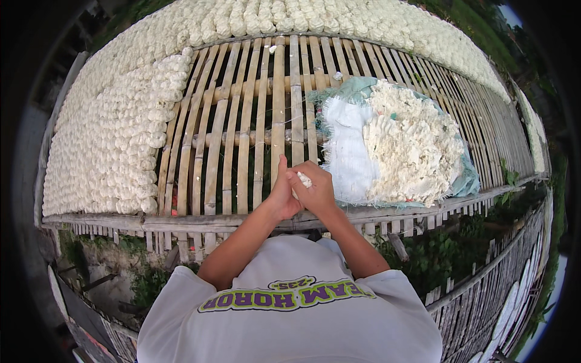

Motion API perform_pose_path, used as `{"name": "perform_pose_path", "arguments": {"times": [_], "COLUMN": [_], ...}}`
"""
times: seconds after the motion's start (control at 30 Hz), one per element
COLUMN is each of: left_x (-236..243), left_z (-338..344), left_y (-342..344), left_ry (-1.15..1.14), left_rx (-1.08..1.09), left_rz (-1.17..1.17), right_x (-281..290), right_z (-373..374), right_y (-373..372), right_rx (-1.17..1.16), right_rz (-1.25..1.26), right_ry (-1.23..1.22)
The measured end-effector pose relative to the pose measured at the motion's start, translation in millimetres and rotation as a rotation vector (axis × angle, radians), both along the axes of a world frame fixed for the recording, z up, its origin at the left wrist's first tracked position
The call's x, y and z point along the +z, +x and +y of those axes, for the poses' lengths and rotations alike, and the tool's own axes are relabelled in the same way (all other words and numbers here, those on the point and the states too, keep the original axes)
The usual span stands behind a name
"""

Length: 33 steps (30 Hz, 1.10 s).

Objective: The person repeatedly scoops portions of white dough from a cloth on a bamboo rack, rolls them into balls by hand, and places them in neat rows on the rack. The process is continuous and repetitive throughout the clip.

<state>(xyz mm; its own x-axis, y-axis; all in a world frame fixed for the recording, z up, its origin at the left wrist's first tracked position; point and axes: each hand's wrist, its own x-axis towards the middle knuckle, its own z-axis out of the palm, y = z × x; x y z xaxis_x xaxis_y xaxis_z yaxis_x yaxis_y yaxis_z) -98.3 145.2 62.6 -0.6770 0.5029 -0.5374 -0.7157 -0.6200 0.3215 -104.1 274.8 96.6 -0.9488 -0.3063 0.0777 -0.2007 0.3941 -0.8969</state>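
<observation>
Both palms press together over the rack's near edge: the left hand (280, 192) and right hand (315, 189) clasp one white dough lump (304, 179). Bare bamboo slats (242, 127) lie ahead. One sack (348, 151) of dough (411, 145) sits right; uncountably many shaped pieces (115, 139) line the left and far edges.

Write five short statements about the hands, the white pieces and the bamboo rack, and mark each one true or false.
1. Both hands meet around a small white piece. True: the left hand and right hand press together on it.
2. The loose white heap lies on a metal tray. False: it lies on a white and green sack.
3. Rows of white lumps cover the rack's left side. True.
4. The bamboo rack is fully covered. False: bare slats show in the middle.
5. The heap sits to the left of the hands. False: it is to their right.
</observation>
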Motion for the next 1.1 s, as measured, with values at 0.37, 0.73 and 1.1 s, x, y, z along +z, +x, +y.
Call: {"name": "perform_pose_path", "arguments": {"times": [0.37, 0.73, 1.1], "left_x": [18.3, 18.7, 15.3], "left_z": [-13.8, -15.0, -22.8], "left_y": [1.4, 1.5, 3.1], "left_ry": [-0.044, -0.069, 0.178], "left_rx": [0.098, 0.349, 0.472], "left_rz": [0.123, 0.136, 0.024], "right_x": [-3.8, 7.4, 12.0], "right_z": [-23.3, -42.7, -53.6], "right_y": [2.7, 4.4, 2.3], "right_rx": [0.012, -0.065, -0.078], "right_rz": [0.312, 0.395, 0.247], "right_ry": [-0.108, -0.233, -0.295]}}
